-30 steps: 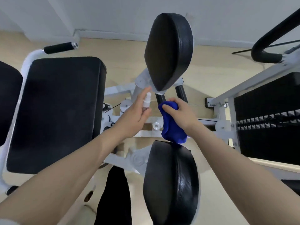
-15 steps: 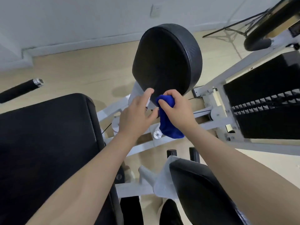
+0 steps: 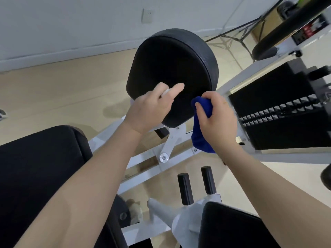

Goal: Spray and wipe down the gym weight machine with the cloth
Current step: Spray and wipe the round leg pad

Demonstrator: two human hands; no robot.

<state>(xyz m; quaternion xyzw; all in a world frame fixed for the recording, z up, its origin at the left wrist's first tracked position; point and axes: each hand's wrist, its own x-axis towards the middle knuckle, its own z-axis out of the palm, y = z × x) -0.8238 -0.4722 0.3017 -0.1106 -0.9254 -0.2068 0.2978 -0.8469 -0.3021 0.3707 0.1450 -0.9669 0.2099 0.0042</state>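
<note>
Holding the spray (image 3: 165, 91) curled in your left hand (image 3: 152, 108) at the round pad (image 3: 172, 68), you look ready to spray it, then wipe with the cloth (image 3: 201, 126) bunched in your right hand (image 3: 218, 120).

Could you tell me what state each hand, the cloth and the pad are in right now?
left hand: grips a small white spray bottle, mostly hidden, forefinger out over the pad.
right hand: grips the cloth.
blue cloth: bunched, hanging below the fist.
round black pad: tilted toward the camera.
</note>
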